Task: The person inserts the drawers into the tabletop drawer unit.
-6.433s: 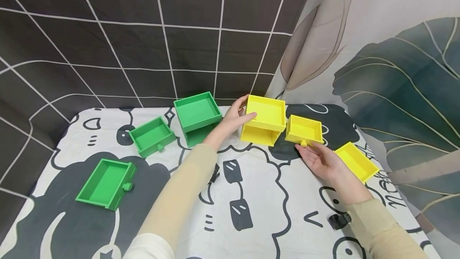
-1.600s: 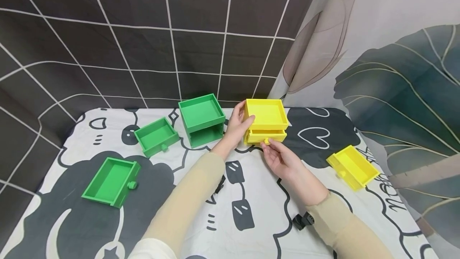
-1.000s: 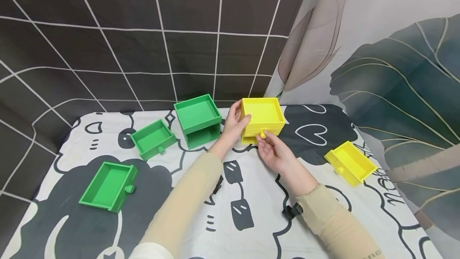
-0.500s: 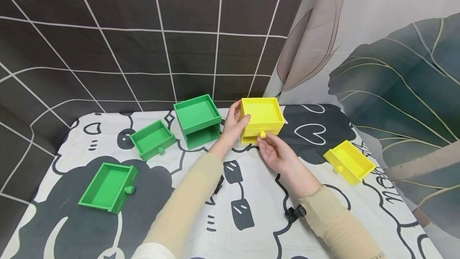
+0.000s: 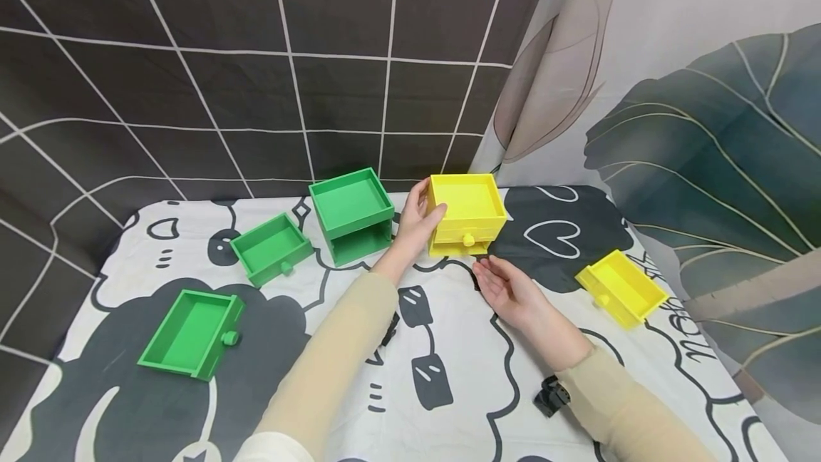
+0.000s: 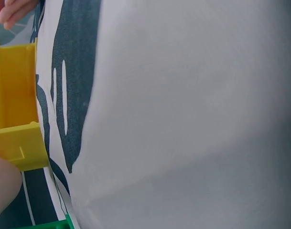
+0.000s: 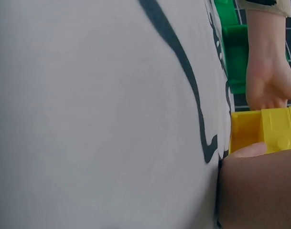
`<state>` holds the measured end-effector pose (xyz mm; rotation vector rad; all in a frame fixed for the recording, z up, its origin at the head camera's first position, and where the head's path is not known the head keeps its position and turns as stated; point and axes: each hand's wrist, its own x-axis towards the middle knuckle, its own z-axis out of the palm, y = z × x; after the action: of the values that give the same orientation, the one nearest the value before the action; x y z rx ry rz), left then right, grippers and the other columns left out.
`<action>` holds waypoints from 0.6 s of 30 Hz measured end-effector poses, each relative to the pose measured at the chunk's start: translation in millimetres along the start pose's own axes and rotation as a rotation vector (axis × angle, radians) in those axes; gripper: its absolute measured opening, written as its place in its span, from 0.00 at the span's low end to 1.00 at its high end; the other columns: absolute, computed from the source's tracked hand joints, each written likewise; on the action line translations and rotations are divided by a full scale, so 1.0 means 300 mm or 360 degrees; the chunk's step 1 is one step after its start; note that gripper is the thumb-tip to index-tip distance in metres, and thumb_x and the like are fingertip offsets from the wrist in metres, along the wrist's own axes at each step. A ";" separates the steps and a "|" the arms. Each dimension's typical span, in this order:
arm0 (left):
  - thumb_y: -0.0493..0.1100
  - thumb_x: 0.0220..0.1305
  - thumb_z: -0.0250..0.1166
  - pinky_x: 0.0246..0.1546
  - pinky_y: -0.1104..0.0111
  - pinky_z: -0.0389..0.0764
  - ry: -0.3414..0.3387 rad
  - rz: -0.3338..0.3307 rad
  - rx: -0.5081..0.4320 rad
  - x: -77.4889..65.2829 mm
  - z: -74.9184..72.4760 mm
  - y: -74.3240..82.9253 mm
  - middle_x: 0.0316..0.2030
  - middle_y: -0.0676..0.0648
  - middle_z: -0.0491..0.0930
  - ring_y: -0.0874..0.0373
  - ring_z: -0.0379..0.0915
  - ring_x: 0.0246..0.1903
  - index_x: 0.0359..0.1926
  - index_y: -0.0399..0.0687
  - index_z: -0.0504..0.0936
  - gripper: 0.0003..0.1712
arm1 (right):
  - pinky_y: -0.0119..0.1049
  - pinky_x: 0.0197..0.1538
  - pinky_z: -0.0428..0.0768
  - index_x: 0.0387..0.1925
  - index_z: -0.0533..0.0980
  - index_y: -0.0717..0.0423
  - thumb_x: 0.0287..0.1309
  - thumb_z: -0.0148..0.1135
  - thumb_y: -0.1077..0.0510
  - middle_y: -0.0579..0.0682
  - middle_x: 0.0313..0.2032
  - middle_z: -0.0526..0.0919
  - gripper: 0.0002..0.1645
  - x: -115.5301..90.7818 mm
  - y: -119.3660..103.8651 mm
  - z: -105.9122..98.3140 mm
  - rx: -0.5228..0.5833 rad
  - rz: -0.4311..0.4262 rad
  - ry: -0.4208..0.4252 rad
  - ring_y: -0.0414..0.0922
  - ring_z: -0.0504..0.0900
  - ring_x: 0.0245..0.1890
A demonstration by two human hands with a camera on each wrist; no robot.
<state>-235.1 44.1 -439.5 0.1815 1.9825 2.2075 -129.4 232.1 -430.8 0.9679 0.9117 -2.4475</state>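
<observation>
A small yellow cabinet [image 5: 467, 199] stands at the back of the cloth. Its upper slot holds a yellow drawer [image 5: 452, 235] with a round knob; the lower slot is open, seen from the side in the left wrist view. My left hand [image 5: 413, 225] grips the cabinet's left side, thumb near the front and fingers farther back. Just in front and to the right, my right hand [image 5: 513, 296] rests low, fingers extended, palm partly up, holding nothing. Another yellow drawer [image 5: 623, 288] lies apart at the right, its knob towards the lower left.
Left of the yellow cabinet stands a green cabinet [image 5: 351, 204] with its front slot open. Two green drawers, a smaller one [image 5: 272, 248] and a larger one [image 5: 187, 334], lie farther left. A dark grid-lined cloth [image 5: 250, 77] hangs behind, and a leaf-patterned curtain [image 5: 699, 120] at the right.
A yellow drawer beside the cabinet was brought to it, then raised from the lower opening into the upper slot. My right hand has just released its knob and drawn back right.
</observation>
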 end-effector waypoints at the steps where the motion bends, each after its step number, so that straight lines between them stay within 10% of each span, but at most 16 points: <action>1: 0.38 0.74 0.61 0.86 0.62 0.57 0.0001 -0.0003 0.0005 0.000 0.000 0.000 0.83 0.44 0.57 0.52 0.52 0.84 0.83 0.47 0.55 0.42 | 0.26 0.57 0.88 0.38 0.84 0.56 0.81 0.53 0.54 0.49 0.37 0.92 0.17 -0.002 0.000 -0.010 -0.0005 -0.0002 0.0005 0.39 0.91 0.41; 18: 0.37 0.73 0.61 0.86 0.62 0.57 0.0005 0.0000 -0.0013 -0.004 0.002 0.006 0.83 0.44 0.57 0.51 0.52 0.83 0.83 0.47 0.55 0.42 | 0.26 0.63 0.86 0.42 0.84 0.54 0.78 0.59 0.52 0.48 0.41 0.93 0.13 -0.089 -0.022 -0.136 0.0102 0.0032 0.0072 0.39 0.92 0.44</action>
<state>-233.8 44.2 -437.6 0.1768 1.9746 2.2171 -94.5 266.9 -431.9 1.0534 0.8388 -2.4608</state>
